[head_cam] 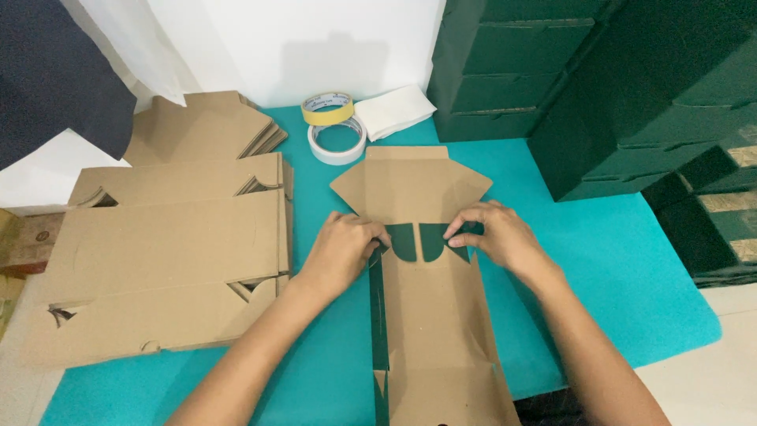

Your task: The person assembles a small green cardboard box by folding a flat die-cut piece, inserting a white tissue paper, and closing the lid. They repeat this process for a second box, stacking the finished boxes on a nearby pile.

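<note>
A flat die-cut cardboard box blank (430, 315), brown inside and dark green outside, lies on the teal mat (615, 260) in front of me. My left hand (343, 248) pinches its left side wall where a green strip is folded up. My right hand (497, 233) presses a small dark green tab (432, 239) inward at the right side. A second green tab (404, 241) sits beside it, between both hands. The lid flap (410, 185) points away from me.
Stacks of flat brown box blanks (165, 252) lie at the left. Two tape rolls, one yellow (327, 108) and one white (337, 140), and a white cloth (394, 110) sit at the back. Dark green assembled boxes (599, 87) are piled at the right.
</note>
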